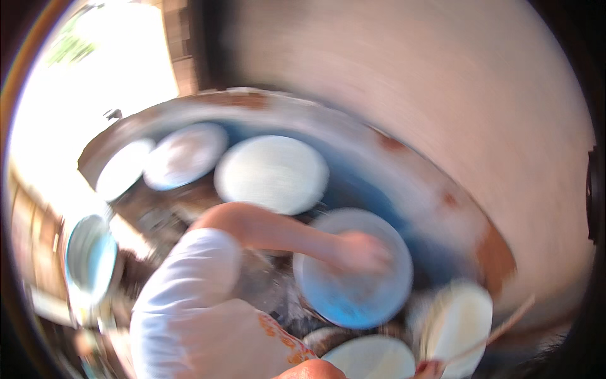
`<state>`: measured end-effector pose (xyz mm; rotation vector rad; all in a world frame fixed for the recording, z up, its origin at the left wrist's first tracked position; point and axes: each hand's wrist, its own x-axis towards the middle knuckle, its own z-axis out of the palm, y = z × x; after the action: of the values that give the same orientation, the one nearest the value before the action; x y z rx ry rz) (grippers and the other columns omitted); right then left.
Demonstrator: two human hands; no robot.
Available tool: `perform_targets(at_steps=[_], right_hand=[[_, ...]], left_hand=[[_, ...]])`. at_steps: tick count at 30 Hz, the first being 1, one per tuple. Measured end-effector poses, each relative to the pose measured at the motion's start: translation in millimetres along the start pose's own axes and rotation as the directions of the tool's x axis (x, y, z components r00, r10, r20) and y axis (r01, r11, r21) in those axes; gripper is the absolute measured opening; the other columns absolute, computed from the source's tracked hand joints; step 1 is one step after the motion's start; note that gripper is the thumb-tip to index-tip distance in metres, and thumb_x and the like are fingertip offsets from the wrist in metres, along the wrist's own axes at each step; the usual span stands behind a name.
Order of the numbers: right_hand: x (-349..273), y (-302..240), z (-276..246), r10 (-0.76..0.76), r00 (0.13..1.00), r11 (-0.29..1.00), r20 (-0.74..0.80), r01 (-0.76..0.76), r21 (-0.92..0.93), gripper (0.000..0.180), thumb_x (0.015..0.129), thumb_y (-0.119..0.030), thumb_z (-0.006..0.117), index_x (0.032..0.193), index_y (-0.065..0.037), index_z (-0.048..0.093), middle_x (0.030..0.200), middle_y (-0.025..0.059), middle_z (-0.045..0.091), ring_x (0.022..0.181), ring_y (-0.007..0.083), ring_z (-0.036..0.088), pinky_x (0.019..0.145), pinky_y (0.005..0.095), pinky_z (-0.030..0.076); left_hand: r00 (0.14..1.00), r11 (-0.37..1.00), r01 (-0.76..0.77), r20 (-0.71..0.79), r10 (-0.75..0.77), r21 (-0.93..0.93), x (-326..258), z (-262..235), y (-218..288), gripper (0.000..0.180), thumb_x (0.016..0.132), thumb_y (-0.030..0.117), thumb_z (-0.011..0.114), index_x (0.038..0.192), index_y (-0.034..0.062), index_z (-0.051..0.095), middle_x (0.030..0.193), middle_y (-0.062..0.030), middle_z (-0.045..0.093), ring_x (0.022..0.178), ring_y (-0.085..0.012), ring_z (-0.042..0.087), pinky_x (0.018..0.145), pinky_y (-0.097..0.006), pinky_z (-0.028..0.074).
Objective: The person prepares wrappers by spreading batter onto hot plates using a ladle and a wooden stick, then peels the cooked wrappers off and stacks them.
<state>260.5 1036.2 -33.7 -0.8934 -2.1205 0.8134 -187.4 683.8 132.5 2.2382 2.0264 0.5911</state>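
Observation:
My left arm stretches across the middle, bare below a white sleeve. My left hand [363,252], smeared by motion, is over a round shallow pan [363,312] with a bluish bottom. Its fingers are too blurred to tell apart, and whether it touches the pan is unclear. At the lower edge, my right hand [429,369] is closed around a thin wooden stick [492,335] slanting up to the right. Behind the stick, a pale round disc or pan [464,316] is tilted. Another pale round one [372,360] lies just left of that hand, partly cut off.
Three more round pans stand along the far side: a pale one [271,170], a greyish one [186,155] and a white one [124,169]. A curved ledge [303,107] runs behind them below a plain wall [391,63]. A light-blue bucket or basin [91,259] is at the left.

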Motion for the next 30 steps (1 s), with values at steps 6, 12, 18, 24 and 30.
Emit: perform_targets(at_steps=[6, 12, 18, 24, 30], right_hand=[[-82, -290, 277, -0.212, 0.717, 0.857, 0.664, -0.190, 0.478, 0.016, 0.082, -0.013, 0.059, 0.094, -0.003, 0.061, 0.081, 0.0140, 0.063, 0.064, 0.0188, 0.057, 0.056, 0.0312, 0.048], [-281, -535, 432, -0.464, 0.125, 0.801, 0.877, -0.365, 0.475, 0.015, 0.083, -0.012, 0.055, 0.095, -0.004, 0.058, 0.079, 0.0137, 0.062, 0.065, 0.0198, 0.058, 0.057, 0.0316, 0.050], [-339, -581, 476, -0.366, 0.157, 0.789, 0.917, -0.470, 0.396, 0.015, 0.083, -0.011, 0.051, 0.096, -0.006, 0.054, 0.077, 0.0134, 0.062, 0.067, 0.0209, 0.060, 0.059, 0.0320, 0.051], [-369, -677, 528, -0.320, 0.012, 0.793, 0.947, -0.544, 0.275, 0.011, 0.080, -0.002, 0.048, 0.090, -0.008, 0.051, 0.059, 0.0091, 0.054, 0.041, 0.0147, 0.048, 0.038, 0.0252, 0.040], [-451, -850, 651, -0.635, -0.160, 0.719, 0.756, -0.480, 0.503, 0.011, 0.089, -0.014, 0.053, 0.089, -0.004, 0.057, 0.063, 0.0034, 0.051, 0.051, 0.0119, 0.047, 0.044, 0.0272, 0.036]], left_hand=[[0.923, 0.777, -0.325, 0.001, 0.385, 0.539, -51, -84, 97, 0.014, 0.079, 0.016, 0.058, 0.085, 0.0079, 0.068, 0.094, -0.0072, 0.066, 0.084, -0.0280, 0.066, 0.061, -0.044, 0.054], [0.995, 0.789, 0.053, -0.097, 0.009, 0.613, -241, -124, 163, 0.013, 0.079, 0.015, 0.058, 0.085, 0.0069, 0.066, 0.089, -0.0076, 0.064, 0.084, -0.0274, 0.065, 0.063, -0.041, 0.054], [0.927, 0.757, 0.232, 0.096, -0.361, 0.610, -422, -180, 210, 0.012, 0.080, 0.014, 0.059, 0.086, 0.0059, 0.065, 0.084, -0.0080, 0.063, 0.085, -0.0268, 0.065, 0.066, -0.038, 0.055], [0.512, 0.513, 0.858, -0.113, -0.852, 0.025, -692, -97, 221, 0.014, 0.081, 0.021, 0.057, 0.086, 0.0102, 0.064, 0.099, -0.0058, 0.061, 0.090, -0.0258, 0.063, 0.068, -0.038, 0.054], [-0.741, -0.335, 0.371, -0.059, -0.669, -0.866, -955, 58, 139, 0.037, 0.083, 0.036, 0.059, 0.097, 0.0014, 0.059, 0.083, -0.0172, 0.060, 0.070, -0.0341, 0.062, 0.060, -0.045, 0.051]])
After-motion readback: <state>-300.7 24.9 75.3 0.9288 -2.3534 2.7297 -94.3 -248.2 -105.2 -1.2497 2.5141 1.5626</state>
